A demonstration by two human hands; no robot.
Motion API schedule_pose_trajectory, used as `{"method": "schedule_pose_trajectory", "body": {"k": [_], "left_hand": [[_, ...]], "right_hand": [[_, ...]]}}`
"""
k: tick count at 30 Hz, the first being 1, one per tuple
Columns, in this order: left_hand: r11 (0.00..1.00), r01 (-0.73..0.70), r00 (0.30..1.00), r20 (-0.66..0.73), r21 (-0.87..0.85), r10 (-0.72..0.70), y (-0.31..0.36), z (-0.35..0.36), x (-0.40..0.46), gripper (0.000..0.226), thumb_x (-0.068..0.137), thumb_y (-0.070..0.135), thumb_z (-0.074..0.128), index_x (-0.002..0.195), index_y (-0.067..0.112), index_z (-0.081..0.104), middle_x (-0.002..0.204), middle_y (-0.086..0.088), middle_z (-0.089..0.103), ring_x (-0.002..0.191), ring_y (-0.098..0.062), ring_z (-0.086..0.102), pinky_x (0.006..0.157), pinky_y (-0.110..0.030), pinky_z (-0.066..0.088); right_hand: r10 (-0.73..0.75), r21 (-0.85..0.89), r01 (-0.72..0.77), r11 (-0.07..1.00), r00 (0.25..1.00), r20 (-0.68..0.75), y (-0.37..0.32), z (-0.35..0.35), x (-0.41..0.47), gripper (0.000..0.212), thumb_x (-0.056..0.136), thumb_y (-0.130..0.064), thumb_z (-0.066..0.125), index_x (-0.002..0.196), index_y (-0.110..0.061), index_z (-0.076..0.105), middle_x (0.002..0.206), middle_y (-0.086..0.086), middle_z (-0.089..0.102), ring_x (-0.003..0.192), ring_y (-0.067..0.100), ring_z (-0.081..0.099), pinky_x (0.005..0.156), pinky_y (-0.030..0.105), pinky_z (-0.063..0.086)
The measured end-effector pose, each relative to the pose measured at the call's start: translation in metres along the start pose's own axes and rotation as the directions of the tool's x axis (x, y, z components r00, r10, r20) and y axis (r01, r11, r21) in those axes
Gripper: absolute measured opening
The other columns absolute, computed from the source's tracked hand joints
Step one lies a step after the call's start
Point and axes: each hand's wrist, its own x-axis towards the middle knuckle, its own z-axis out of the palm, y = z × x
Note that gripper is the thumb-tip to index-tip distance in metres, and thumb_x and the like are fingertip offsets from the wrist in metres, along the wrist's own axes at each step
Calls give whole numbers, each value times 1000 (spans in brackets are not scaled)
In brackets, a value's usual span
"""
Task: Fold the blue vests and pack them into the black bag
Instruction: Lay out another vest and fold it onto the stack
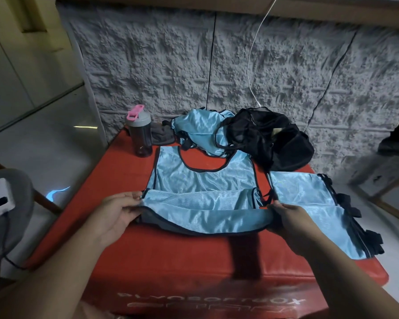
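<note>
Folding the spread blue vest

Left hand and right hand pinch its hem corners; carrying both evenly beyond the fingers toward the neckline should keep edges aligned.

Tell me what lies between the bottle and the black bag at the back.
Head view: a crumpled pile of blue vests lies between the bottle and the black bag, with a grey cloth beside the bottle.
</note>
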Motion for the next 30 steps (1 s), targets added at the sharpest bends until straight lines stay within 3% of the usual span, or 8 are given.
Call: {"method": "schedule_pose_trajectory", "body": {"k": [3, 7, 13, 17, 21, 24, 27, 30], "left_hand": [[945, -22, 999, 53, 327, 5, -4, -1, -1, 54, 76, -28, 43, 112, 3, 70, 103, -20, 71, 96, -27, 66, 88, -31, 52], [500, -225, 959, 100, 836, 264, -18, -6, 6, 49, 74, -22, 65, 97, 20, 75, 105, 1, 63, 87, -11, 62, 75, -22, 53], [255, -242, 894, 114, 936, 433, -26, -6, 21, 9, 85, 5, 74, 80, 12, 76, 85, -2, 65, 79, -24, 61, 69, -34, 42], [335, -213, 905, 57, 918, 422, -20, -10, 26, 12, 90, 13, 71, 78, 13, 73, 68, 0, 67, 66, -19, 62, 61, -34, 43], [405, -217, 925, 54, 888, 376, -19, -10, 27, 15, 91, 12, 69, 77, 17, 70, 62, 2, 63, 60, -18, 57, 58, -32, 39], [457, -219, 929, 42, 862, 366, -19, -11, 28, 11, 90, 13, 71, 82, 19, 69, 60, 3, 62, 58, -20, 57, 60, -34, 43], [465, -234, 921, 42, 854, 387, -18, -9, 27, 7, 89, 16, 74, 86, 20, 70, 69, -5, 69, 67, -27, 67, 66, -42, 52], [473, -252, 916, 51, 844, 397, -18, -5, 26, 10, 89, 13, 74, 81, 17, 70, 66, -8, 69, 63, -28, 66, 60, -36, 48]], "right_hand": [[-40, 13, 38, 999, 989, 140, -5, -4, -3, 27, 89, 17, 46, 109, 12, 64, 98, 29, 69, 83, 36, 70, 72, 37, 64], [-154, -342, 193, 920, 978, 139, 3, -8, 2, 50, 72, 32, 56, 115, 9, 66, 96, 28, 73, 79, 26, 71, 74, 31, 60], [-249, -610, 273, 744, 960, 126, 5, -10, 20, 43, 66, 14, 82, 104, -6, 76, 72, 13, 75, 73, 33, 72, 80, 52, 57], [-236, -501, 275, 820, 961, 142, 1, -5, 22, 7, 84, 7, 74, 91, 8, 73, 81, 31, 71, 74, 37, 73, 74, 46, 63], [-158, -359, 155, 920, 987, 22, 2, -4, 29, 33, 93, -13, 73, 86, 18, 65, 67, 31, 62, 59, 39, 69, 67, 58, 62], [-57, -176, 55, 983, 998, -6, -2, -3, 25, 34, 92, -13, 74, 92, 20, 64, 68, 21, 62, 58, 29, 64, 63, 48, 64], [62, 41, -67, 997, 993, 99, -9, -3, 21, 29, 94, -10, 70, 98, 18, 65, 88, 27, 69, 80, 39, 68, 72, 44, 64], [46, -42, -36, 998, 960, 276, -14, -5, 17, 22, 77, 5, 71, 92, 19, 63, 85, 25, 68, 78, 35, 67, 64, 32, 60]]}}
